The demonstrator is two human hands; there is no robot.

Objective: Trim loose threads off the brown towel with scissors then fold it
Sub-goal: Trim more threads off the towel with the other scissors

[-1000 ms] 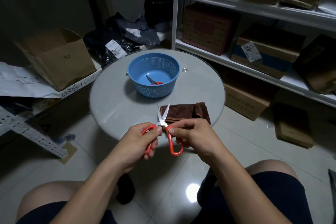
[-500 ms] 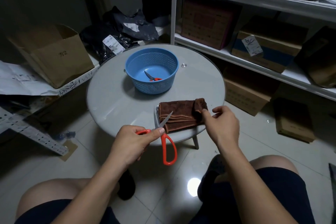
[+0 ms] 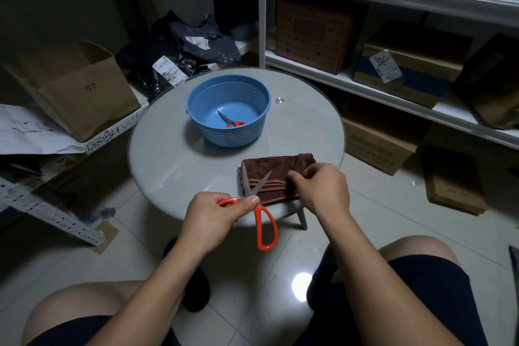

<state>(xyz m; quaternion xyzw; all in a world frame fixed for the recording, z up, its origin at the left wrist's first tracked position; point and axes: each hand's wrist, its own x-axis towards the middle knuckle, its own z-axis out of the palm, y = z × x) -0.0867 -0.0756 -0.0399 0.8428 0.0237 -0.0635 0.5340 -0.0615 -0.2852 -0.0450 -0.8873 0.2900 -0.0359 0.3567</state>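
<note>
The brown towel lies folded near the front edge of the round grey table. My left hand grips one orange handle of the scissors; the blades are spread apart over the towel's left end, and the other handle hangs free below. My right hand rests on the towel's right part, fingers pinching the cloth.
A blue perforated basket stands at the table's middle back, with small orange-handled scissors inside. White shelves with cardboard boxes run along the right. An open carton and dark bags sit at the left. My knees are below the table.
My right hand let go of the scissors' handle and moved right onto the towel. My left hand kept the scissors, and their blades now lie spread over the towel's left end.
</note>
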